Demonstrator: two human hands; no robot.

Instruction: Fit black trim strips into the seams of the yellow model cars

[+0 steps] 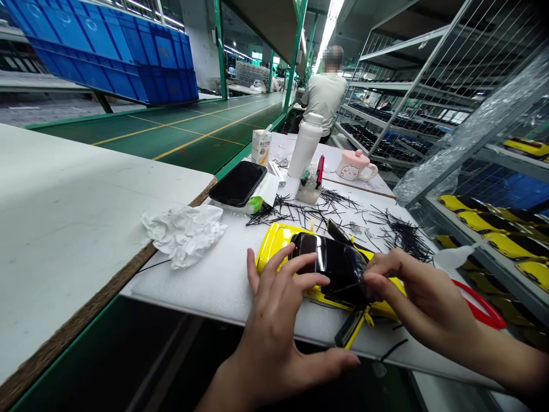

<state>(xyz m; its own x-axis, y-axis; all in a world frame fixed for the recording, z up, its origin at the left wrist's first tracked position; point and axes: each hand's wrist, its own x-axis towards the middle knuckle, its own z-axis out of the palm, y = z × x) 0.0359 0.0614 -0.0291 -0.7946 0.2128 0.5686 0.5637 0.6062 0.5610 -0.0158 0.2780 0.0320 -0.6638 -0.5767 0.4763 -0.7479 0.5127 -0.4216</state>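
A yellow model car with a glossy black roof lies on the white foam-covered table, its doors swung open on both sides. My left hand rests on it with fingers spread, the fingertips touching the roof and rear window area, the thumb stretched away toward the near open door. At the windshield end, my right hand pinches thumb and forefinger together. A thin dark line runs along the roof edge by those fingertips; what they hold is too small to make out.
Loose black strips are scattered behind the car. Around stand crumpled white paper, a phone, a white bottle, a pen holder and a pink mug. Red-handled scissors lie right; shelves hold more yellow cars.
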